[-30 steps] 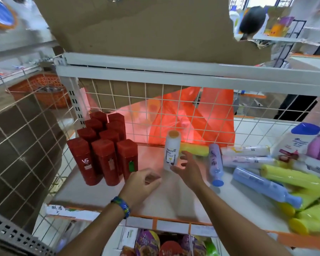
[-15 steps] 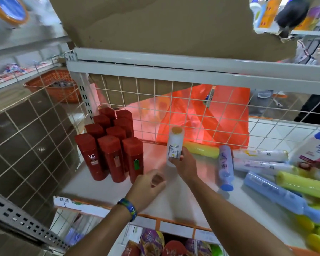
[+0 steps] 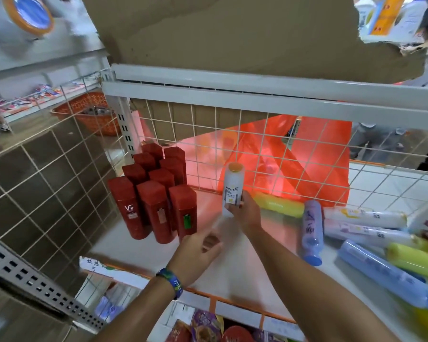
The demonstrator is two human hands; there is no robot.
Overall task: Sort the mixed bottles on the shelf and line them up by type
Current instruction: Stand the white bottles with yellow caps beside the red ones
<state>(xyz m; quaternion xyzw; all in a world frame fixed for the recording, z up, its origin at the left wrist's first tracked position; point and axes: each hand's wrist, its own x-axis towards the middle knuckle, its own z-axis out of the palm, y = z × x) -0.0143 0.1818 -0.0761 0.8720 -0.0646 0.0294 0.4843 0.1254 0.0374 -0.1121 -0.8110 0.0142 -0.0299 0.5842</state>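
A white Pantene bottle (image 3: 233, 186) with a gold cap stands upright near the middle of the white shelf (image 3: 245, 272). My right hand (image 3: 246, 213) grips its lower part. My left hand (image 3: 198, 253) hovers in front of it with loosely curled fingers, holding nothing. Several red VS bottles (image 3: 156, 193) stand in rows at the shelf's left. To the right lie mixed bottles: a yellow one (image 3: 279, 204), a pale blue one (image 3: 311, 230), two white ones (image 3: 363, 218) and more blue and yellow ones (image 3: 386, 270).
A wire grid (image 3: 257, 134) backs the shelf, with an orange plastic bag (image 3: 307, 156) behind it. Torn cardboard (image 3: 232, 33) hangs above. A wire side panel (image 3: 47, 169) closes the left end. More goods sit on the lower shelf (image 3: 208, 327).
My right hand has closed on the white Pantene bottle, which it was only reaching for a second ago. The view has shifted left and closer; my left hand stays about where it was.
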